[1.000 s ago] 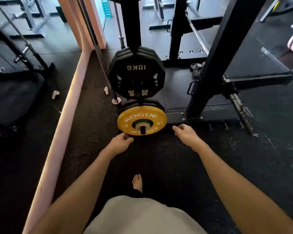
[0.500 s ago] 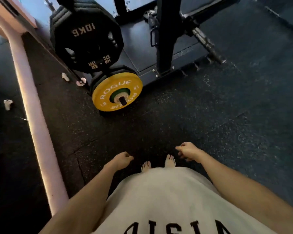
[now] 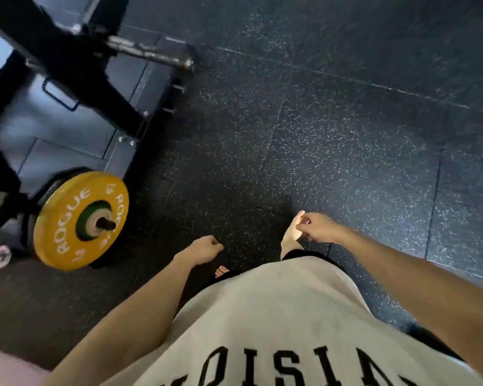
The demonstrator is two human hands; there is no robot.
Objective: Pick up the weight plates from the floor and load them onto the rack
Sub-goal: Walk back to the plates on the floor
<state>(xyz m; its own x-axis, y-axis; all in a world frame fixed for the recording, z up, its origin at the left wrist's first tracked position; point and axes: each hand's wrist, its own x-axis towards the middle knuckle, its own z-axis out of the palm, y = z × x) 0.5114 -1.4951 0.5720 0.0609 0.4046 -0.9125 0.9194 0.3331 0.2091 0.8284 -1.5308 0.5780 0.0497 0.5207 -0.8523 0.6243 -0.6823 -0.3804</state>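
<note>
From the head view we see the yellow plate (image 3: 81,220) sitting on a low peg of the rack (image 3: 76,71), upright and off the floor (image 3: 318,135), so it looks already stored. Our left hand (image 3: 204,250) and right hand (image 3: 317,227) hang loosely curled, each grip holding nothing. The plate lies well left of both hands, nearer the left one; no loose plate shows on the floor.
</note>
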